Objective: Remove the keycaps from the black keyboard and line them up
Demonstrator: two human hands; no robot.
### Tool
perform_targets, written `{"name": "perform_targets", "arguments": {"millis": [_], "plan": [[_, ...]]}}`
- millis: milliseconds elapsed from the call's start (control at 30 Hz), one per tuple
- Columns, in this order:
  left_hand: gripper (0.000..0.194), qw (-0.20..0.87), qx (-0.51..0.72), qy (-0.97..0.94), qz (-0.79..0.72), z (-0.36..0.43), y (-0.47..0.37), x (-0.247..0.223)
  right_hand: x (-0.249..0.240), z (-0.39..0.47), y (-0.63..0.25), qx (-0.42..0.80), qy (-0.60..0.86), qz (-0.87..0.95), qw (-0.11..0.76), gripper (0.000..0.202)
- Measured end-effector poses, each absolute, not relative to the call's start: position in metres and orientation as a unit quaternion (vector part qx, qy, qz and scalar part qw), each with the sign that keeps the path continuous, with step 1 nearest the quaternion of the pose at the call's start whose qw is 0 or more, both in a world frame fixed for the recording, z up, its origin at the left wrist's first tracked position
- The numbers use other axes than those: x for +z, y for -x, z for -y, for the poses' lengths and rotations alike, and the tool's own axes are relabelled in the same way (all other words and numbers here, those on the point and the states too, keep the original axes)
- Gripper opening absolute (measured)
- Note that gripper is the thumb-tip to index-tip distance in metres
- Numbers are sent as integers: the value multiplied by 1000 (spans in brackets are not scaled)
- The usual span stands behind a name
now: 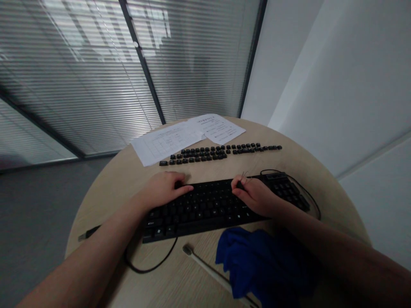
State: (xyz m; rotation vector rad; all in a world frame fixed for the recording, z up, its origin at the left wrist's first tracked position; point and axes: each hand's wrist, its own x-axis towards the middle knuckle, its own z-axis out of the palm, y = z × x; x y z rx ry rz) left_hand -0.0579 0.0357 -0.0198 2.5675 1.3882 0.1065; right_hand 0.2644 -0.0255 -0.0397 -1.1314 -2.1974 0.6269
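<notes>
Nearly all of this lies on a round, pale wood-look worktop (334, 205); directions take the black keyboard as the clock's centre. Farthest left, between 8 and 9 o'clock, is a silver-coloured USB plug (84, 236). The left hand (162, 188) lies at 10 o'clock, thumb on the keys and fingers beside the far edge; whether they grip that edge, one cannot tell. White printed sheets of paper (160, 147) spread at 11 o'clock. Loose black plastic keycaps (163, 163) stand in rows from 11 to 1 o'clock.

The long black plastic keyboard (201, 214) sits between the hands, near the worktop's middle. It looks light and stiff, likely to slide if pushed; its long edges or end frame would make safer holds than the keys. The small keycaps look hard and easy to scatter, best pinched by their sides.

A pale-handled toothbrush (208, 270) lies at 6 o'clock. Toward 1 o'clock, the right hand (260, 199) is over the keyboard, its fingers closed around a small dark object (240, 185) near thin, wiry strands. Crumpled blue cloth (250, 256) lies at 5 o'clock; a thin black cable (313, 199) curves at 3 o'clock.
</notes>
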Motion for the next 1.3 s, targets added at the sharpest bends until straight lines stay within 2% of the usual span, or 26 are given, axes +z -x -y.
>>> {"name": "perform_targets", "arguments": {"millis": [367,567,800,1000,1167,1300], "plan": [[45,108,47,-877,-467,-37,58,-21,-40,24,-264,250,406,833,282,16],[44,112,51,-875,-468,-37,58,-21,-41,25,-267,272,426,795,336,13],[44,128,50,-872,-470,-36,58,-21,-43,30,-268,308,423,772,360,11],[45,121,36,-875,-467,-36,58,-21,-58,25,-266,402,438,634,494,27],[46,118,32,-872,-474,-35,56,-19,-55,27,-264,432,402,641,491,32],[44,117,43,-880,-459,-35,59,-18,-48,31,-264,423,384,662,485,26]]}}
